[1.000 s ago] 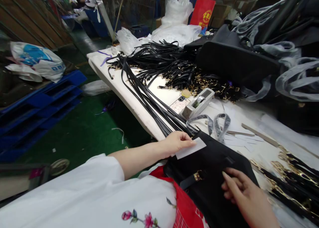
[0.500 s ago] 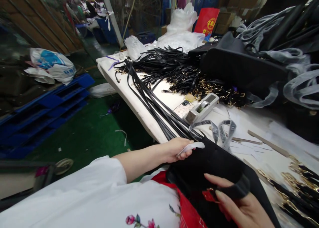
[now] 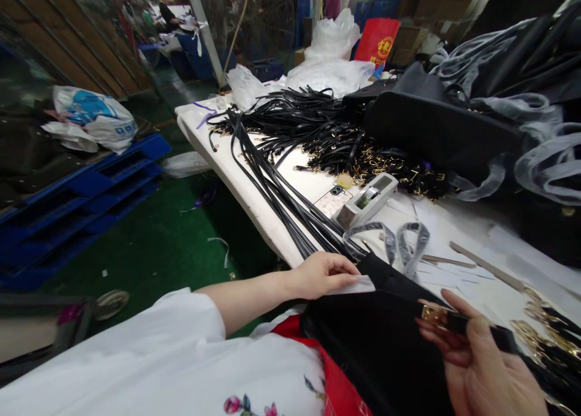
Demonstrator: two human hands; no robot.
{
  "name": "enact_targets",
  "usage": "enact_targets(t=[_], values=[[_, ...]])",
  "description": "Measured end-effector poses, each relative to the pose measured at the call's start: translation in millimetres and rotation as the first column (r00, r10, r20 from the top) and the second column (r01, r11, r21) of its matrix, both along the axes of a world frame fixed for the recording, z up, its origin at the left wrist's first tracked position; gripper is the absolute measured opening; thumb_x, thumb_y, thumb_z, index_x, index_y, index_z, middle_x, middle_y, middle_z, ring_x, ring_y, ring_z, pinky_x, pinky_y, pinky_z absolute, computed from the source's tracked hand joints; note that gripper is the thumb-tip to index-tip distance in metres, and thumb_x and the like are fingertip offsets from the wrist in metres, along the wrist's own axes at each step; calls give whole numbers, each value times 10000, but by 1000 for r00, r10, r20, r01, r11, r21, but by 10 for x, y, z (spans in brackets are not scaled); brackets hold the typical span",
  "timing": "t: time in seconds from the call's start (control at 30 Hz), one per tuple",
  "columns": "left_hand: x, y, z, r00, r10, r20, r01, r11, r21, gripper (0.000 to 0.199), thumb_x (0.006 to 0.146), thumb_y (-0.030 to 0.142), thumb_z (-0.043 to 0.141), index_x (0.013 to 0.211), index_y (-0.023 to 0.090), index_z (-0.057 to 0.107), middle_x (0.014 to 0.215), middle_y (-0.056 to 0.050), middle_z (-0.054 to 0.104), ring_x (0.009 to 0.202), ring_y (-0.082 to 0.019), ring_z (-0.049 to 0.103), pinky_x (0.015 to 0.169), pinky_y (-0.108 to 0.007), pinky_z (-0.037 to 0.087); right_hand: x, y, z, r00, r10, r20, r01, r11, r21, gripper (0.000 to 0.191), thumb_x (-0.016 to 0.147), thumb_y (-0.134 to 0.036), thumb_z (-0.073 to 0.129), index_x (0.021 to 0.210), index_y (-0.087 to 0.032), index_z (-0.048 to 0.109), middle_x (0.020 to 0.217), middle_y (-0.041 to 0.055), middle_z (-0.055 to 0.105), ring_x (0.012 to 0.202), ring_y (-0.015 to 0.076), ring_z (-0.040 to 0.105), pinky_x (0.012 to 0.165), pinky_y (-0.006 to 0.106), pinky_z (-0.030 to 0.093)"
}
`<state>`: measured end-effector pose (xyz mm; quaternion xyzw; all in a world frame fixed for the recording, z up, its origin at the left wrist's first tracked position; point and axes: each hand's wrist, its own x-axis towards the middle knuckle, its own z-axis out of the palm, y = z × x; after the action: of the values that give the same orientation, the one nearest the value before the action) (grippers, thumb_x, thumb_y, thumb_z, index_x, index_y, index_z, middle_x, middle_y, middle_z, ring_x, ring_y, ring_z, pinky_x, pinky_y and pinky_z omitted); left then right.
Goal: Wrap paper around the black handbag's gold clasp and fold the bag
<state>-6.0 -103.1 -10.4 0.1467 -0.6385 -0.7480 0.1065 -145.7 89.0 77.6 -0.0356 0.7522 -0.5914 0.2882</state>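
A black bag (image 3: pixel 376 343) lies across my lap, against the near edge of the table. Along its top edge my left hand (image 3: pixel 324 275) pinches a white strip (image 3: pixel 354 284), which lies flat against the black material. Over the bag's right side, my right hand (image 3: pixel 485 355) is closed around a black strap (image 3: pixel 502 337). A gold metal buckle (image 3: pixel 436 315) on the strap's end sticks out past the fingertips. Just beyond the bag, handles wrapped in clear plastic (image 3: pixel 411 246) stand up in two loops.
Long black straps (image 3: pixel 272 186) with gold clasps are heaped on the white table (image 3: pixel 236 192). A tape dispenser (image 3: pixel 367 201) rests beside a phone (image 3: pixel 333 201). Black bags (image 3: pixel 445 125) are piled at the back right. More gold-clasped straps (image 3: pixel 540 331) lie at right.
My right hand has moved right and up, turning the strap so its gold buckle shows; a red piece there is no longer visible. The white strip has gone from raised to flat against the bag.
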Motion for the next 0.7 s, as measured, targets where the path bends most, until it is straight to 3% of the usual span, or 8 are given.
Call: enact_targets(t=[0.17, 0.5, 0.6, 0.7], values=[[40, -44, 129, 999, -32, 22, 36, 984, -177, 311, 874, 421, 607, 959, 138, 706, 863, -46, 680, 765, -124, 584, 715, -211, 454, 19, -31, -9, 988, 0, -153, 7, 999, 45, 594, 858, -588, 571, 1252, -145, 609, 911, 120, 754, 832, 264, 728, 776, 349, 600], [18, 0, 111, 998, -24, -51, 30, 994, 103, 343, 785, 450, 718, 859, 117, 678, 764, -22, 633, 683, -99, 543, 664, -205, 442, 1, -10, -90, 991, -61, -123, 63, 998, 13, 589, 825, -610, 621, 1225, -178, 635, 1004, 82, 738, 870, 207, 707, 829, 284, 552], [13, 4, 124, 999, -17, -28, 20, 992, 121, 370, 773, 474, 724, 859, 117, 680, 768, -23, 637, 685, -101, 547, 661, -207, 441, 8, 13, -116, 984, 10, -179, -3, 999, 42, 581, 848, -603, 592, 1244, -179, 623, 1049, 89, 728, 874, 224, 709, 819, 316, 560], [4, 4, 142, 999, -36, -22, 37, 996, 80, 389, 777, 494, 714, 877, 119, 692, 776, -28, 650, 688, -107, 556, 661, -210, 442, 2, 53, -127, 962, 120, -247, -90, 988, 129, 581, 871, -611, 543, 1263, -188, 618, 973, 88, 747, 866, 257, 715, 807, 358, 572]])
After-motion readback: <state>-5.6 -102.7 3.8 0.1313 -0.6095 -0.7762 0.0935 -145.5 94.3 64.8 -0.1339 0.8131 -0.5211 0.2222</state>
